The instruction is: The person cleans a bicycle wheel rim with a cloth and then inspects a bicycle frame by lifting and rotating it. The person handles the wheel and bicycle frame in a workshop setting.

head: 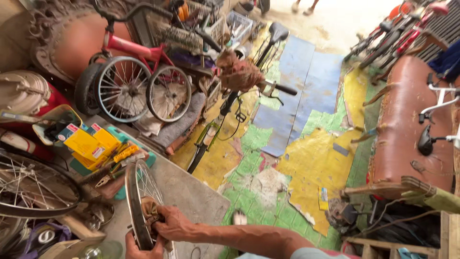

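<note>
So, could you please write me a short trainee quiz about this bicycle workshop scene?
1. True or false: the right hand presses a brown rag against the wheel rim.
2. What colour is the small bicycle at the back? A) red B) black C) white
3. Which hand grips the rim from below?

Key: 1 true; 2 A; 3 the left hand.

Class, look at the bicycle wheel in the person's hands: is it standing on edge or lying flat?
On edge. The wheel stands upright, rim vertical; the right hand presses a brown rag to it, the left hand grips below.
</note>
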